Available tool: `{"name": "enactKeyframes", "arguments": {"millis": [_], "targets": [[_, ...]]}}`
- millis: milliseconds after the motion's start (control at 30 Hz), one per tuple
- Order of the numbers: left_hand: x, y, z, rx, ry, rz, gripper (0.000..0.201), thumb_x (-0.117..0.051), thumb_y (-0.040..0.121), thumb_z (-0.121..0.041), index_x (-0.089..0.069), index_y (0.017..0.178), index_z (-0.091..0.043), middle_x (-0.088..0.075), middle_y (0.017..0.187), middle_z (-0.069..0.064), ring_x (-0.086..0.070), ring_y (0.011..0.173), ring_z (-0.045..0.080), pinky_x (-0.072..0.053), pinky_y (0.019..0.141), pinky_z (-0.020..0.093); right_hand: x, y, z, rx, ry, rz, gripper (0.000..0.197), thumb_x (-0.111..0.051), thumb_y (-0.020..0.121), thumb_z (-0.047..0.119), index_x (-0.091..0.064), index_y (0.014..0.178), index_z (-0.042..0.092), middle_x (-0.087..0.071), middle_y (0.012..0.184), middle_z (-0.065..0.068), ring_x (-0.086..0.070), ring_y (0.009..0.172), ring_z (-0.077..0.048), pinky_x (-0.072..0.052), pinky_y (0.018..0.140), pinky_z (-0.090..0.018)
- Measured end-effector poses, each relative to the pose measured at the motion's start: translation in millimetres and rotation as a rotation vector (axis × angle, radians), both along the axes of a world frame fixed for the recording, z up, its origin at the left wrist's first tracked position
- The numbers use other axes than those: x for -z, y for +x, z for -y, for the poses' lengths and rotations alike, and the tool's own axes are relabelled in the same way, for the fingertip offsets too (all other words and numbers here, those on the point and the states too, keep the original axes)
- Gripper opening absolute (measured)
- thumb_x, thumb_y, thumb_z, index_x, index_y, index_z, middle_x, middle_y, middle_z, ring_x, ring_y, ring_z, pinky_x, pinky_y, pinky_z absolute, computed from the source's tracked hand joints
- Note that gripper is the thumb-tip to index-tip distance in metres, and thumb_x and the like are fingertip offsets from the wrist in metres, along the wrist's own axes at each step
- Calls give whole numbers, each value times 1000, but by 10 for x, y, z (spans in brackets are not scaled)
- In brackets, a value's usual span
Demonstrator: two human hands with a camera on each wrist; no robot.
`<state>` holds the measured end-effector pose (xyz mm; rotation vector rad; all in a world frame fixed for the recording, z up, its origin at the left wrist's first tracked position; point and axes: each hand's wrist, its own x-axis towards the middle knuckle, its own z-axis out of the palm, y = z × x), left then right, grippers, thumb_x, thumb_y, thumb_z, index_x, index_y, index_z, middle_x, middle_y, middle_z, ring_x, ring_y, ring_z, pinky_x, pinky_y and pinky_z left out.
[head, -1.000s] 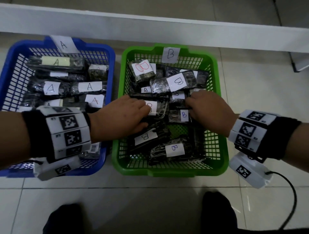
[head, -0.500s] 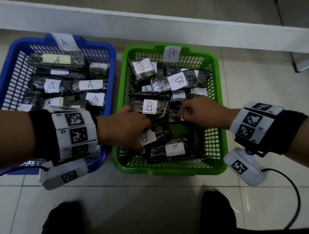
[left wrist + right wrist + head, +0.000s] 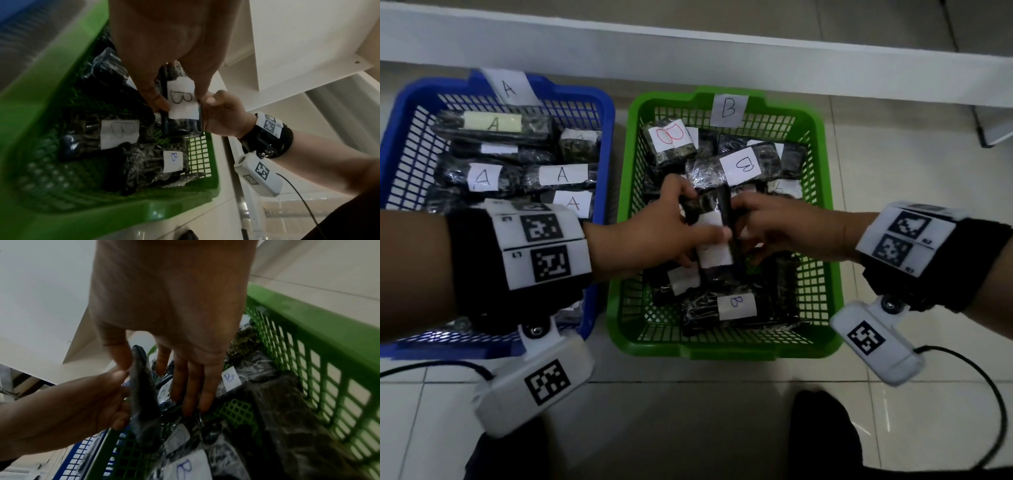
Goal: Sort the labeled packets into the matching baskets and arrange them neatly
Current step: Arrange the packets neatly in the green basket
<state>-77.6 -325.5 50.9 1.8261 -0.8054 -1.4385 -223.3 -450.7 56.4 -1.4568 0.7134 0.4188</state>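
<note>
Fingers of the left hand (image 3: pixel 654 236) and the right hand (image 3: pixel 787 233) pinch opposite edges of one packet (image 3: pixel 714 233), lifted on edge above the green basket (image 3: pixel 825 219), label B outward, likely to be laid flat among the other packets

Your right hand (image 3: pixel 170 318) reaches down over the green basket (image 3: pixel 320 331), thumb pressed against a dark packet (image 3: pixel 144 402) held on edge, its other fingers extended. Your left hand (image 3: pixel 82 404) grips that packet from the opposite side. Beneath lie more dark packets with white B labels (image 3: pixel 230 378). A blue basket (image 3: pixel 80 456) shows at lower left.
</note>
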Motion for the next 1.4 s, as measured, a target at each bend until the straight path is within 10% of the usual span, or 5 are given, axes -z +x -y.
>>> {"name": "enactKeyframes", "arguments": {"millis": [133,433,900,1133,1400], "targets": [[58,-18,51,-100,122,-86,19,-48,97,-17,-32,105,-12,-59,98,18,-64,54,19,-51,43,24,21,-21,-50,-139,-178,-46,34,-63,88,15,-53,121,18,-66,111,-2,-66,99,-20,-54,91,-39],[252,161,-182,1006,-310,1133,28,-54,88,-31,-58,111,-16,-57,101,4,-59,84,24,-48,66,34,16,-15,343,-357,-835,-25,38,-67,85,17,-42,112,21,-58,109,-1,-58,96,-24,-50,82,-39],[318,405,-55,922,-241,1259,43,-56,86,-11,-43,127,-14,-50,107,11,-57,76,29,-41,56,36,347,-37,277,-505,-943,-196,38,-57,89,8,-52,125,19,-50,116,-14,-47,108,-32,-40,85,-34],[305,375,-106,931,-413,1301,23,-69,70,-14,-59,89,-7,-58,77,10,-56,60,28,-42,51,32,437,-203,146,-379,-1238,-59,16,-57,85,8,-55,100,12,-62,95,-9,-50,95,-29,-45,75,-40],[454,247,-229,1197,-198,1284,20,-76,61,-32,-65,70,-18,-63,60,-1,-62,59,21,-47,65,27,76,-7,178,-499,-781,-74,16,-65,85,34,-70,92,20,-65,83,14,-56,72,4,-38,57,-4]]}}
